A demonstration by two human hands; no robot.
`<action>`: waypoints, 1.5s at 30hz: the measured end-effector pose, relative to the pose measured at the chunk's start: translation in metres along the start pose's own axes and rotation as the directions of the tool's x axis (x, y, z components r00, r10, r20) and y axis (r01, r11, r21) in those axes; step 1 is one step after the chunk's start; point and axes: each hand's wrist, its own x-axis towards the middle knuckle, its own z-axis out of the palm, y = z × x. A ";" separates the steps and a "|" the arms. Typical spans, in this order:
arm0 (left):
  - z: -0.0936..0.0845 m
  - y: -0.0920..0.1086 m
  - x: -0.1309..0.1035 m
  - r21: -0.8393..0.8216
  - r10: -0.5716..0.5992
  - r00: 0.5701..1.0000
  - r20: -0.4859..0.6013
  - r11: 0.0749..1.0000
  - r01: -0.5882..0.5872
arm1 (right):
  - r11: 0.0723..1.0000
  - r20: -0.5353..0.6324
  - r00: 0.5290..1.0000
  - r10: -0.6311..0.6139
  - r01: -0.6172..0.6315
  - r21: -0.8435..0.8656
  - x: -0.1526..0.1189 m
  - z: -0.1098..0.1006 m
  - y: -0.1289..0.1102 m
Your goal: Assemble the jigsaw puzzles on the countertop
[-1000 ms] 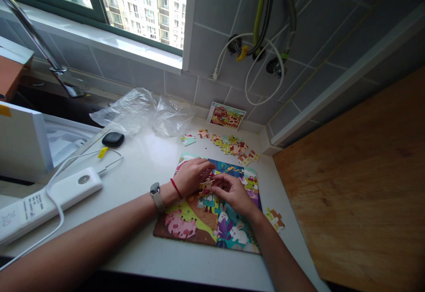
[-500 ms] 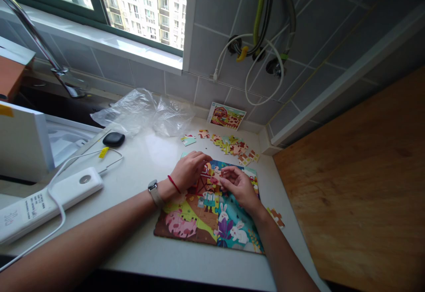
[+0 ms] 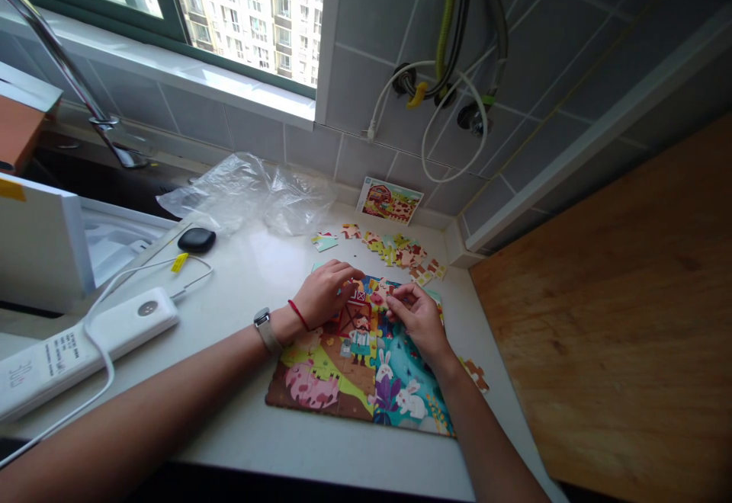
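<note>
A farm jigsaw puzzle (image 3: 357, 389) lies flat on the counter, with a pink pig, a farmer and white rabbits in its lower part. Over its upper middle, my right hand (image 3: 422, 324) pinches a puzzle piece (image 3: 380, 294) bearing a cow's face, between thumb and fingers. My left hand (image 3: 325, 293) rests on the puzzle's upper left, next to the red barn, fingers stretched and slightly bent, with no piece visible in them. Both hands cover parts of the picture. Loose puzzle pieces (image 3: 394, 248) are scattered behind the puzzle.
A reference picture card (image 3: 390, 200) leans against the tiled wall. Another loose piece (image 3: 476, 373) lies right of the puzzle, near a wooden panel (image 3: 618, 320). Further left are a crumpled plastic bag (image 3: 245, 190), a black case (image 3: 196, 240) and a white power bank (image 3: 91, 350) with its cable.
My right hand has shifted slightly right and up with the cow piece, uncovering more of the barn and farmer. My left hand has stayed nearly in place.
</note>
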 end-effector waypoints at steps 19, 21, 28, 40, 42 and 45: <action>0.001 -0.002 0.000 0.017 0.003 1.000 0.025 1.000 -0.004 | 1.000 0.006 1.000 0.009 -0.009 -0.026 -0.003 0.001 -0.004; 0.001 -0.001 -0.001 0.020 0.005 1.000 0.031 1.000 -0.006 | 1.000 0.010 1.000 0.011 -0.010 -0.029 -0.003 0.001 -0.004; 0.002 -0.001 -0.001 0.021 0.021 0.998 0.065 1.000 -0.022 | 0.999 0.019 1.000 0.018 -0.017 -0.044 -0.004 0.001 -0.004; 0.000 0.000 -0.002 0.019 0.089 0.989 0.119 0.996 -0.092 | 0.999 -0.023 1.000 -0.009 0.008 -0.047 -0.002 -0.009 -0.014; 0.000 0.000 -0.002 0.021 0.096 0.988 0.125 0.995 -0.100 | 0.998 -0.107 0.993 -0.039 0.034 -0.047 0.002 -0.024 -0.019; 0.000 -0.001 -0.002 0.034 0.106 0.986 0.126 0.993 -0.111 | 0.996 -0.290 0.953 -0.087 0.081 -0.033 0.013 -0.062 -0.021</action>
